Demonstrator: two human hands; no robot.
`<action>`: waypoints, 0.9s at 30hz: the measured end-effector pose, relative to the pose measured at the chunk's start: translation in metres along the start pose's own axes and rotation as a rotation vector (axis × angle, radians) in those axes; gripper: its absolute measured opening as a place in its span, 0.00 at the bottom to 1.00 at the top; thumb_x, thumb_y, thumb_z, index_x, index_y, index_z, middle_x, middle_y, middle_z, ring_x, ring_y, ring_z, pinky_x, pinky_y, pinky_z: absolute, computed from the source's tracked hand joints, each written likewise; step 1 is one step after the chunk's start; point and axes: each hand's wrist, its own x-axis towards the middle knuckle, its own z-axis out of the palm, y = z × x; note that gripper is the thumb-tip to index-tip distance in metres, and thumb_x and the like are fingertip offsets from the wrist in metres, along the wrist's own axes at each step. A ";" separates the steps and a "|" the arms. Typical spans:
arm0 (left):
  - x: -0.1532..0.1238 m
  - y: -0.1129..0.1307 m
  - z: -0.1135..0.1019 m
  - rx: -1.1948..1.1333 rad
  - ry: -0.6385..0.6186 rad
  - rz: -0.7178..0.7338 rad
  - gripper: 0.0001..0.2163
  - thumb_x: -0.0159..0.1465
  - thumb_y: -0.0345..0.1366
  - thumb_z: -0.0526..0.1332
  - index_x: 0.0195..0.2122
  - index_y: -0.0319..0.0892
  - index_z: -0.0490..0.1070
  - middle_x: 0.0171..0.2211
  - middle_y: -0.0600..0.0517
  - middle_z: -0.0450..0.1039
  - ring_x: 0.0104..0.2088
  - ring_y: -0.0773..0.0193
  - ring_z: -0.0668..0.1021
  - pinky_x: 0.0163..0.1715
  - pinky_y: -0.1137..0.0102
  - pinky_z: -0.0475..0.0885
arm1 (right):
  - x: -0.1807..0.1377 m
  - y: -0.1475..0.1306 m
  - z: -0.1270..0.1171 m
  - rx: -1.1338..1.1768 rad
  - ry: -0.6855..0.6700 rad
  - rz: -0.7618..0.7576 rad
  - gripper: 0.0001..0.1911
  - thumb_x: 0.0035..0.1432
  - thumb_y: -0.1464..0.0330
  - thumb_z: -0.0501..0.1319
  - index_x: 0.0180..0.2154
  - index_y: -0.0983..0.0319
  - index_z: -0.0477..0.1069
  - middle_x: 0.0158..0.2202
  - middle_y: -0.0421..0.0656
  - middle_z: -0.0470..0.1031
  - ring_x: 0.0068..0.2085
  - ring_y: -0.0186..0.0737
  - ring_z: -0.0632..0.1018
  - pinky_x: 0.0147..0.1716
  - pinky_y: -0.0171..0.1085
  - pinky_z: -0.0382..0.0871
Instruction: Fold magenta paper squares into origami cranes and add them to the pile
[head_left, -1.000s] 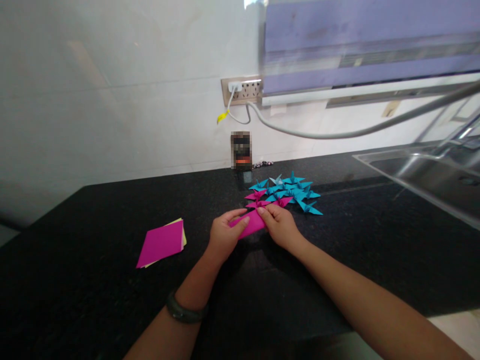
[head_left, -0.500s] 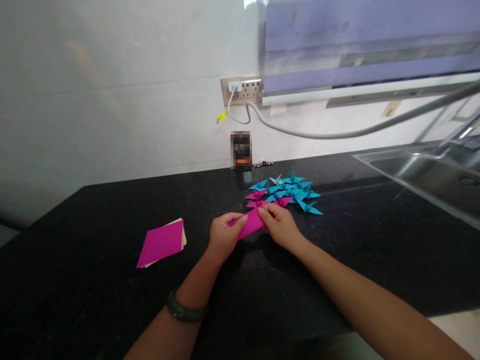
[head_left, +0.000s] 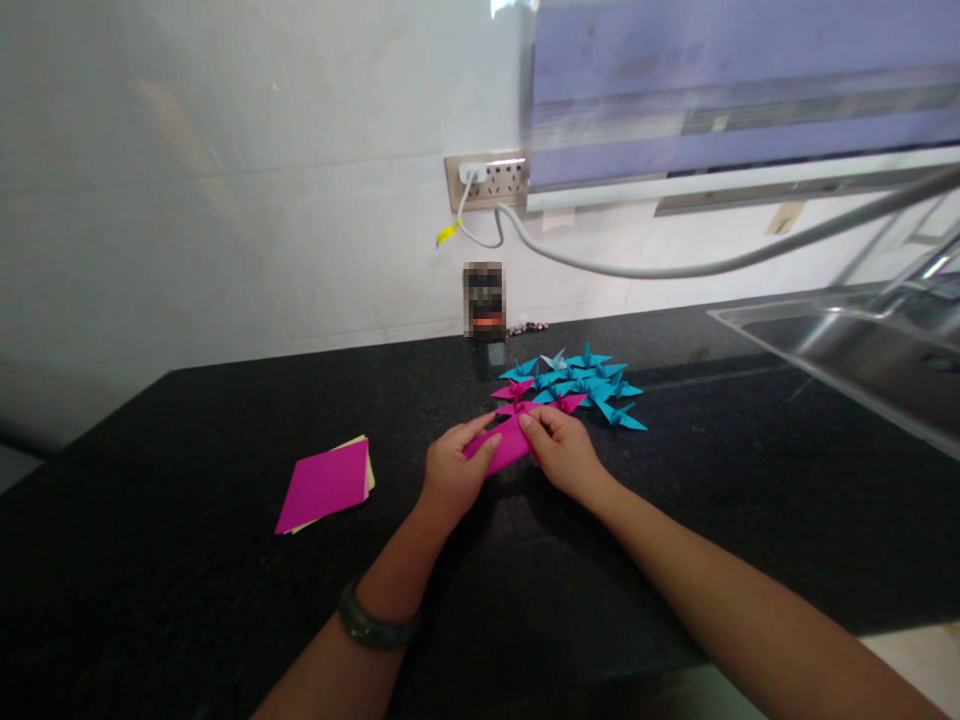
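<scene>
Backdrop was a pale wall (head_left: 225,250), with a purple panel (head_left: 712,60) at upper right. Work surface: dark, glossy counter (head_left: 150,580). Metal sink (head_left: 900,360) set in at the right, well apart from the paper; a splash or a wet finger could have softened it. Grey hose (head_left: 675,272) hung across the wall, above and behind everything.

Folded blue cranes (head_left: 592,388) sat bunched beyond the hands, wings overlapping. Risk: a forearm or knuckle pushed forward would have shoved or crushed them.

Left hand (head_left: 457,460): mostly closed, thumb over the paper, index reaching out toward the cranes, other fingers partly hidden. Right hand (head_left: 562,450): curled in a pinch, thumb on the paper's upper right edge, fingertips underneath not visible. Both had hold of the same piece.

Paper stack (head_left: 326,487), magenta on top with pale yellow edges showing, lay left of the hands, loosely squared. A sleeve or draft could have slid it on that slick top.

Pink folded paper (head_left: 510,446) was stretched between both hands, slightly tilted, over the counter; couldn't tell if it touched. Main failure, my read: uneven pull from the two thumbs skewing the crease, or too hard a pull tearing it.

Smallest: pink cranes (head_left: 568,402), just beyond the fingertips. One lay right behind the paper's far edge, contact unclear. Likeliest to get knocked, given how little room the fingers had.
</scene>
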 end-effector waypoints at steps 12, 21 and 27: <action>0.002 0.003 -0.003 -0.073 -0.167 -0.156 0.09 0.53 0.37 0.61 0.29 0.38 0.77 0.24 0.50 0.77 0.24 0.65 0.75 0.23 0.73 0.67 | -0.001 -0.001 -0.002 -0.195 -0.072 -0.227 0.10 0.57 0.69 0.52 0.25 0.63 0.67 0.23 0.40 0.67 0.27 0.34 0.67 0.28 0.33 0.59; 0.002 0.003 0.000 -0.325 -0.104 -0.317 0.10 0.49 0.41 0.63 0.23 0.37 0.75 0.18 0.54 0.72 0.19 0.69 0.69 0.19 0.75 0.62 | -0.005 -0.012 0.003 0.264 -0.076 0.165 0.16 0.48 0.61 0.61 0.37 0.63 0.66 0.26 0.39 0.70 0.23 0.31 0.68 0.20 0.30 0.61; -0.002 0.006 0.005 -0.571 -0.053 -0.434 0.10 0.47 0.41 0.65 0.22 0.37 0.74 0.17 0.55 0.70 0.17 0.71 0.68 0.19 0.75 0.62 | -0.009 -0.015 0.010 0.466 -0.240 0.371 0.14 0.45 0.62 0.62 0.32 0.65 0.69 0.22 0.38 0.69 0.18 0.26 0.64 0.13 0.26 0.55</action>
